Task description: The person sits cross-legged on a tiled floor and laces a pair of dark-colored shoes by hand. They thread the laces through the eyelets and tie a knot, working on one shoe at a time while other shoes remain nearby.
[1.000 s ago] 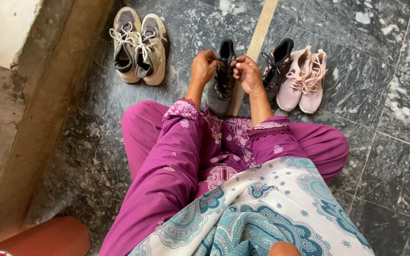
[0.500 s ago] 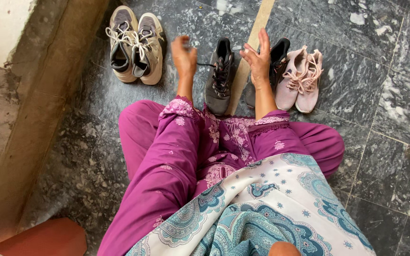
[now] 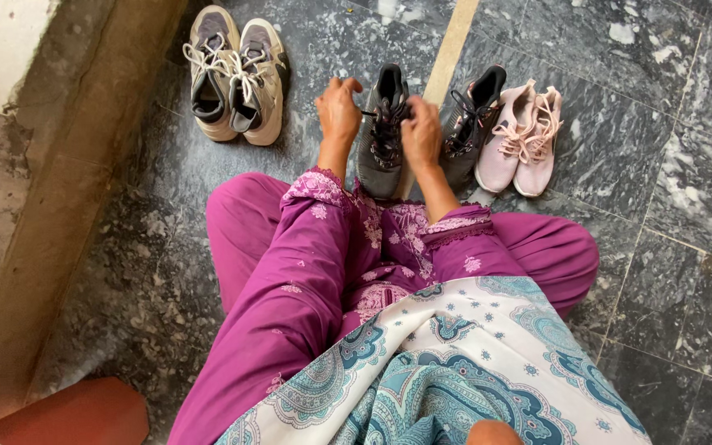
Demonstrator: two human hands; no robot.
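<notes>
A dark grey shoe [image 3: 382, 144] with black laces stands on the floor in front of my crossed legs. My left hand [image 3: 339, 110] is closed on a black lace end at the shoe's left side. My right hand [image 3: 421, 134] pinches the laces over the shoe's tongue from the right. The matching dark shoe [image 3: 470, 124] stands just right of my right hand.
A pair of pink shoes [image 3: 527, 140] sits right of the dark ones. A pair of beige-grey shoes with white laces [image 3: 234, 76] stands at the upper left beside a concrete step [image 3: 59, 189]. The floor is dark marble tile [image 3: 661, 181]. A red object [image 3: 67, 412] lies bottom left.
Half a second ago my hands were spread wide, pulling the lace ends apart. Both have since come back down onto the dark grey shoe's laces.
</notes>
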